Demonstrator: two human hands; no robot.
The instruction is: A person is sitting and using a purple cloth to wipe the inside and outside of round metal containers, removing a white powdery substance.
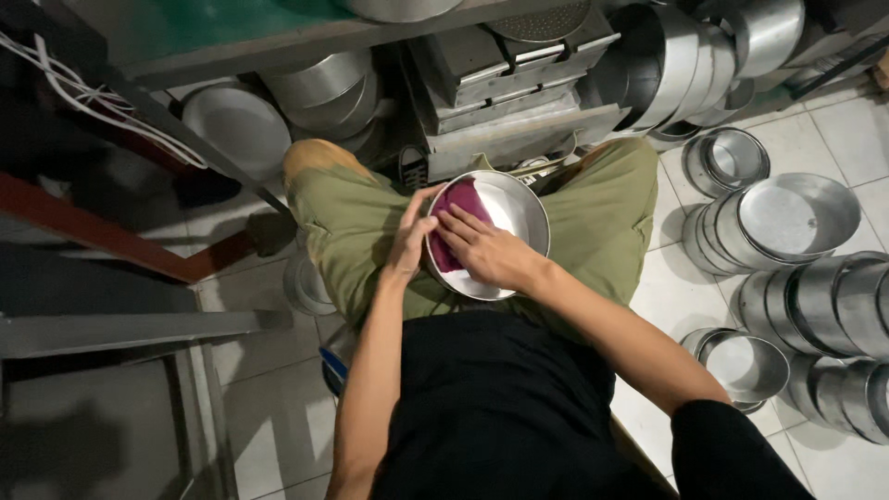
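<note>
Pan (514, 208), round and metal, rested tilted on the person's lap; the left hand (407, 243) gripped its rim; the right hand (486, 252) pressed a purple cloth (454, 208) flat inside; wiping seemed underway; stacked pans (796, 222) waited on the floor nearby.

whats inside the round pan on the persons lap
A purple cloth lies inside the round metal pan, pressed by the right hand. The pan floor under cloth and hand is hidden.
</note>
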